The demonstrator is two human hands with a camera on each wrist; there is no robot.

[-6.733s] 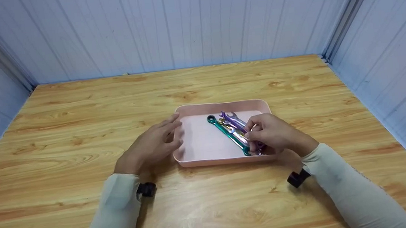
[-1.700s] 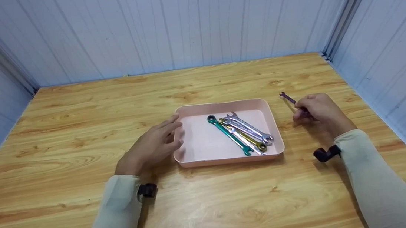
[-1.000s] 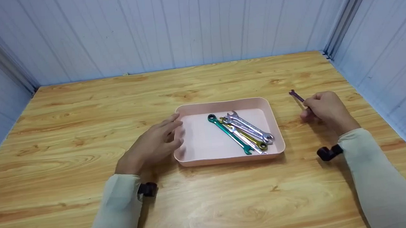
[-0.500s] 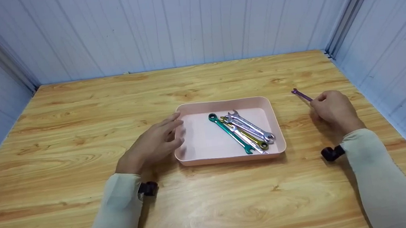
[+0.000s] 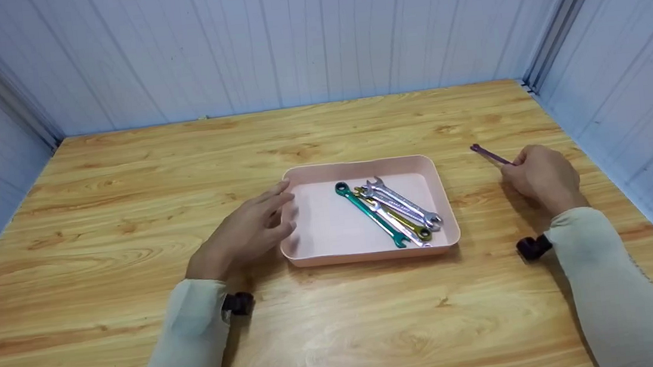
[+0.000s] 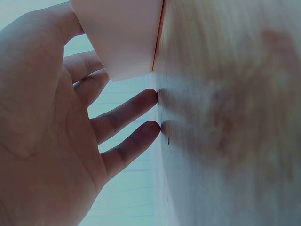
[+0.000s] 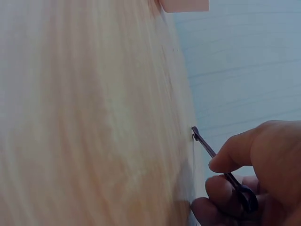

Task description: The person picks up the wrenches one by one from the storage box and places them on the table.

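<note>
A wooden bench (image 5: 340, 326) with strong grain fills my view, walled on three sides by pale blue-white ribbed panels (image 5: 288, 37). Toward the middle sits a pink tray (image 5: 331, 231) holding a green wrench (image 5: 368, 215), a yellow one (image 5: 405, 224) and two silver ones (image 5: 400, 203) (all lying slantwise, bunched in the tray's right half).

My left hand (image 5: 244, 233) lies relaxed against the tray's left wall, fingers straight and spread, gripping nothing; the left wrist view shows two fingertips (image 6: 150, 96) touching the bench beside the tray's corner (image 6: 122, 42). My left sleeve runs back toward the near edge.

To the right of the tray, near the bench's right edge, my right hand (image 5: 541, 178) has its fingers curled round the purple wrench (image 5: 491, 154), pinching its near end between thumb and forefinger. The wrench points away toward the far right corner, its open-jawed tip (image 7: 195, 134) down on the wood, well apart from the tray.
</note>
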